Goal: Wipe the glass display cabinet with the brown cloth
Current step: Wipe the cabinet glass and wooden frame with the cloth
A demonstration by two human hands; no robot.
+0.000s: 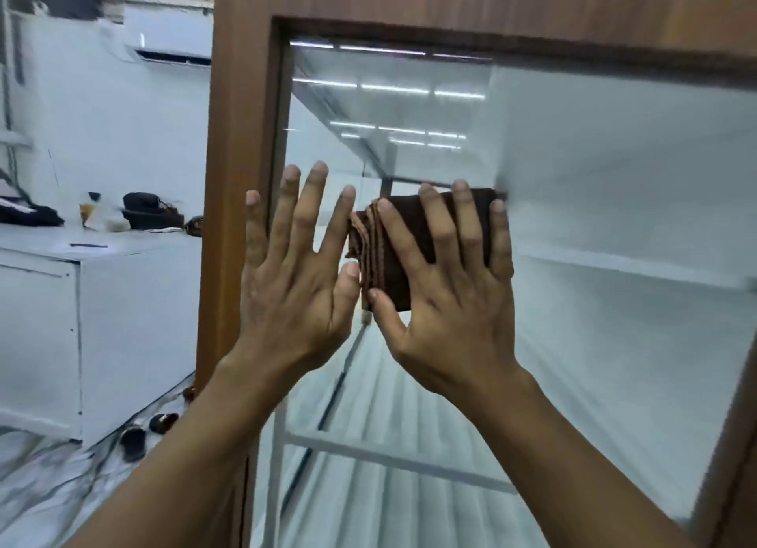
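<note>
Two hands point(295, 289) point(448, 301), one cloth point(389, 273), one cabinet point(241, 138)

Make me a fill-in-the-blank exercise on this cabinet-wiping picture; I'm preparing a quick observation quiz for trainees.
The right hand presses a folded ____ cloth flat against the glass.
The left hand, fingers spread, holds ____.
The frame around the glass is ____-grained.
Missing words: brown; nothing; wood.

hands 2: left hand point(295, 289), right hand point(450, 301) | brown cloth point(411, 220) 1 | glass display cabinet point(241, 138) 1
</note>
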